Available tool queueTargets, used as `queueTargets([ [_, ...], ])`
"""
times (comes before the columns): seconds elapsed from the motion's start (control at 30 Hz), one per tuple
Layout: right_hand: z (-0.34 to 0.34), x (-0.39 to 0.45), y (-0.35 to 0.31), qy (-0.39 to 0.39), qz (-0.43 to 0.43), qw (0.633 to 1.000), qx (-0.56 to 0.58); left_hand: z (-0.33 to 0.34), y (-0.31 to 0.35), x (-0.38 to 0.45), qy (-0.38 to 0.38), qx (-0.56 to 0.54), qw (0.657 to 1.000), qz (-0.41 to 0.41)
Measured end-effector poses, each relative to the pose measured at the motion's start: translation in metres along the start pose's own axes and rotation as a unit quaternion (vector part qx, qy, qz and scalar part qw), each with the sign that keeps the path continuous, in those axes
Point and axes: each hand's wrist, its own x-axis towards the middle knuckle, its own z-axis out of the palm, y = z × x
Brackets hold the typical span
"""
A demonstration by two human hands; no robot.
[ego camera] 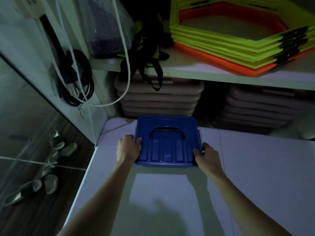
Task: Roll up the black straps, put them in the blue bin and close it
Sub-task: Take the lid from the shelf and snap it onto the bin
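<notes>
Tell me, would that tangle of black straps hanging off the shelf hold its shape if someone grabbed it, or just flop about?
Probably flop: the black straps droop in loose loops over the shelf edge, as thin webbing does. They look light for their bulk. Being tangled, one pulled end would likely drag the whole bunch along and might catch the white cable crossing in front of them.

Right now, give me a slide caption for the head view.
Both hands, left hand and right hand, grip the lidded blue bin; black straps hang tangled from the shelf.

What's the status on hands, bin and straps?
Left hand and right hand grip blue bin sides, lid on. Black straps unrolled on shelf. Nothing blocking.
</notes>
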Motion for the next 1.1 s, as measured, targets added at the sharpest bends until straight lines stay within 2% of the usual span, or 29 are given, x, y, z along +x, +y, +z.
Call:
queueTargets([
  [0.13, 0.003, -0.007, 0.003, 0.061, -0.097, 0.993, -0.017, 0.002, 0.007, -0.011, 0.045, 0.075, 0.996, 0.029],
  [0.27, 0.003, -0.008, 0.004, 0.081, -0.149, 0.984, -0.057, 0.004, 0.013, -0.017, 0.068, 0.167, 0.981, 0.07],
  [0.37, 0.002, -0.004, 0.004, 0.081, -0.16, 0.98, -0.082, 0.003, 0.021, -0.021, 0.068, 0.195, 0.976, 0.07],
  [0.43, 0.0, -0.001, 0.004, 0.083, -0.149, 0.983, -0.075, -0.001, 0.024, -0.021, 0.068, 0.143, 0.986, 0.047],
  [0.5, -0.002, 0.002, 0.004, 0.082, -0.13, 0.986, -0.063, -0.006, 0.022, -0.014, 0.068, 0.011, 0.998, -0.009],
  [0.57, -0.001, 0.003, 0.002, 0.086, -0.118, 0.988, -0.054, -0.009, 0.015, -0.001, 0.056, -0.115, 0.989, -0.079],
  [0.67, 0.002, 0.001, -0.001, 0.104, -0.116, 0.986, -0.059, -0.011, 0.006, 0.011, 0.033, -0.23, 0.957, -0.173],
  [0.73, 0.004, 0.0, -0.002, 0.113, -0.133, 0.981, -0.084, -0.011, 0.006, 0.014, 0.019, -0.242, 0.95, -0.199],
  [0.87, 0.01, -0.002, -0.002, 0.131, -0.153, 0.964, -0.171, -0.011, 0.009, 0.022, 0.0, -0.214, 0.957, -0.196],
  [1.0, 0.011, -0.001, 0.0, 0.092, -0.158, 0.961, -0.206, -0.01, 0.015, 0.02, -0.025, -0.178, 0.966, -0.184],
  [1.1, 0.004, 0.001, -0.001, 0.082, -0.195, 0.95, -0.229, -0.005, 0.016, 0.016, -0.02, -0.148, 0.974, -0.17],
])
